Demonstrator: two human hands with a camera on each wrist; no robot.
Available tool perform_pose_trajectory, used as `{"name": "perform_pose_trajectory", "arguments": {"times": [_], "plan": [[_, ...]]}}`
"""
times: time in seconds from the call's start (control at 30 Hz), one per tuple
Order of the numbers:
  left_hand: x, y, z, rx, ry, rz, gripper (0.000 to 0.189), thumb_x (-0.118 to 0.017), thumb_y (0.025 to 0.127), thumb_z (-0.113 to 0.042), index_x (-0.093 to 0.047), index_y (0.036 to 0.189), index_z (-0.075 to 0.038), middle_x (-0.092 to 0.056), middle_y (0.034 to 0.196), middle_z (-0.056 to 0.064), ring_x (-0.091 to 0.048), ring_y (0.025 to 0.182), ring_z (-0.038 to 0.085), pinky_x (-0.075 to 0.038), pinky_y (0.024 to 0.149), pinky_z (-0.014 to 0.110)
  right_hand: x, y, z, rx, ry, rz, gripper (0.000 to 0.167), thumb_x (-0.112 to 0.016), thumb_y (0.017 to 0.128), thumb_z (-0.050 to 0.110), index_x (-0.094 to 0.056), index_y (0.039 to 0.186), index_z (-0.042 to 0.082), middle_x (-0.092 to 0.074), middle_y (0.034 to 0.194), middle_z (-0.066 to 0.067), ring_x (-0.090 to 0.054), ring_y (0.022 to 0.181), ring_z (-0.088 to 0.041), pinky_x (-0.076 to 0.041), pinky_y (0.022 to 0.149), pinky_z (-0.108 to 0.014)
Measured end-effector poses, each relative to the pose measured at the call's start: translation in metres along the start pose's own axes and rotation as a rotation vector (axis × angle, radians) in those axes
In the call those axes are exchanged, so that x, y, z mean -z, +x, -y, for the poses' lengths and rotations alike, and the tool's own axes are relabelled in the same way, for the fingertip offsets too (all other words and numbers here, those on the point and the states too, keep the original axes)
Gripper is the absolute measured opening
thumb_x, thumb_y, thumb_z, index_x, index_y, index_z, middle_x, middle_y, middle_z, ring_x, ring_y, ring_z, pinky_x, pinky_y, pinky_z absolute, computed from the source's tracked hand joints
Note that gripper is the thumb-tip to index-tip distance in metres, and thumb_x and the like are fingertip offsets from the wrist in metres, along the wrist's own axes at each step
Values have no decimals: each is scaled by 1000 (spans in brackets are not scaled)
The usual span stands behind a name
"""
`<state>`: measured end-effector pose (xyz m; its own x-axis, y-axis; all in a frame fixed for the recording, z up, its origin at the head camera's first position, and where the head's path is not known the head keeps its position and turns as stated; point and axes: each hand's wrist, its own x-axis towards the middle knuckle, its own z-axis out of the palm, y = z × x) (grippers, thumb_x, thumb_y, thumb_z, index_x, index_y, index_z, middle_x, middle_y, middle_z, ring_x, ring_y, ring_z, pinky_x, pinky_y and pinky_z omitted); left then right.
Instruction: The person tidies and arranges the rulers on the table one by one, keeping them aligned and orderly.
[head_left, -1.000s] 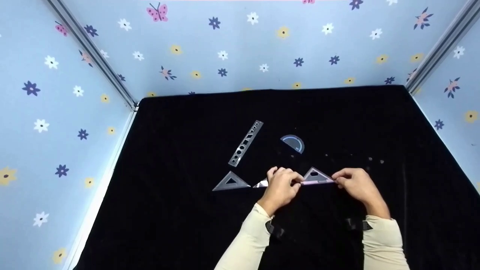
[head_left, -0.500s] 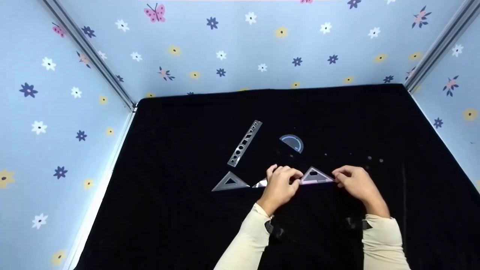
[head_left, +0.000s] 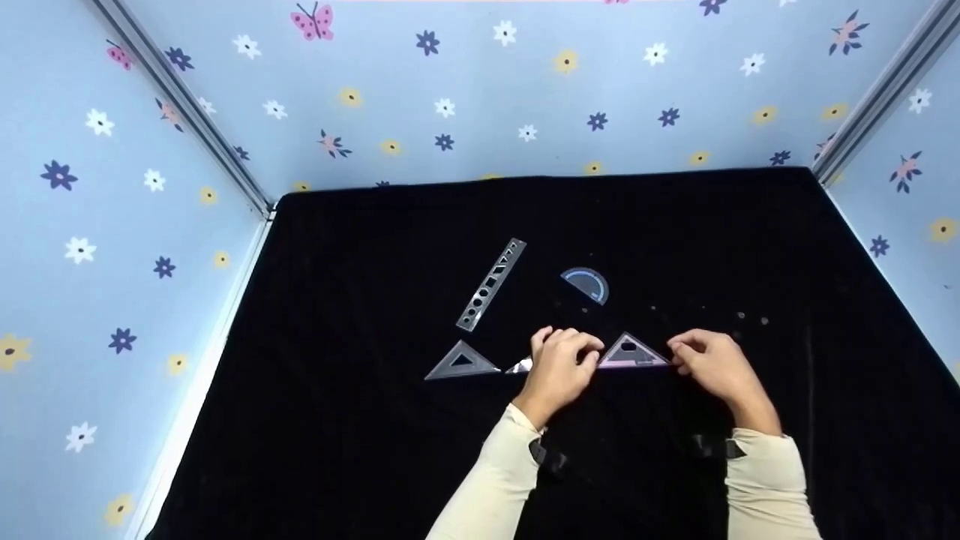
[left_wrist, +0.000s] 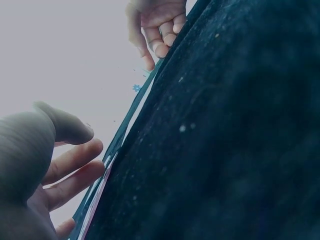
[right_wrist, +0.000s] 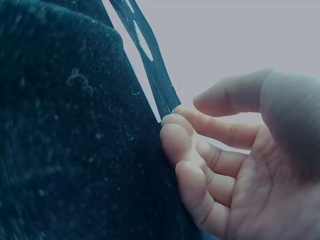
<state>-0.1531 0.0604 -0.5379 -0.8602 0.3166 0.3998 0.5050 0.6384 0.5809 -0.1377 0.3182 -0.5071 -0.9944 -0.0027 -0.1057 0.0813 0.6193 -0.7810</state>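
A clear set square (head_left: 635, 357) with a pink lower edge lies on the black cloth, between my two hands. My left hand (head_left: 559, 371) rests at its left corner, the thumb apart from the fingers (left_wrist: 82, 175). At the right corner, the fingertips of my right hand (head_left: 712, 364) touch or almost touch the tip, and the thumb (right_wrist: 230, 95) stands off it. Under the left hand a shiny clear piece (head_left: 519, 366) shows only its pointed left end; its kind is hidden. Farther left lies another clear set square (head_left: 448, 368), its corner close to that point.
Behind the hands lie a clear stencil ruler (head_left: 495, 274), slanted, and a small protractor (head_left: 586, 285) with a blue arc. Small pale specks (head_left: 764, 321) dot the cloth at right. Flowered blue walls (head_left: 480, 90) enclose the black-covered table (head_left: 337, 300) at the back and sides.
My right thumb and fingers have loosened from the set square's right corner and moved slightly up. My left hand has shifted slightly left, uncovering more of the left corner. The other tools stay put.
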Motion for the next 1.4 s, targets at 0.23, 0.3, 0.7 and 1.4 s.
{"name": "perform_pose_trajectory", "arguments": {"times": [0.23,0.3,0.7,1.4], "plan": [[2,3,0,42,30,-8,11,-68,89,-20,-77,94,-23,-69,93,-10,-62,93,11,-36,102,44,2,0,1,4,5,-5,20,-58,99,7,-70,109,-6,-71,84,-11,-67,69,-18,-52,62,-24],[4,4,1,46,40,-10,11,-67,90,-21,-77,94,-23,-69,93,-10,-62,93,11,-37,101,43,2,0,1,4,10,-4,20,-58,99,7,-70,109,-6,-71,84,-12,-67,69,-18,-52,62,-24],[14,4,12,100,14,-31,11,-68,88,-18,-78,93,-20,-69,92,-8,-63,94,13,-41,96,40,-3,3,0,3,30,-11,20,-58,99,6,-70,109,-6,-70,83,-11,-67,68,-17,-52,61,-24],[11,3,16,138,-10,-7,11,-68,88,-19,-77,95,-18,-68,100,-5,-60,100,17,-43,91,41,-6,2,1,-6,-5,-60,21,-60,99,12,-70,110,-2,-70,84,-11,-68,69,-18,-52,63,-24]]}}
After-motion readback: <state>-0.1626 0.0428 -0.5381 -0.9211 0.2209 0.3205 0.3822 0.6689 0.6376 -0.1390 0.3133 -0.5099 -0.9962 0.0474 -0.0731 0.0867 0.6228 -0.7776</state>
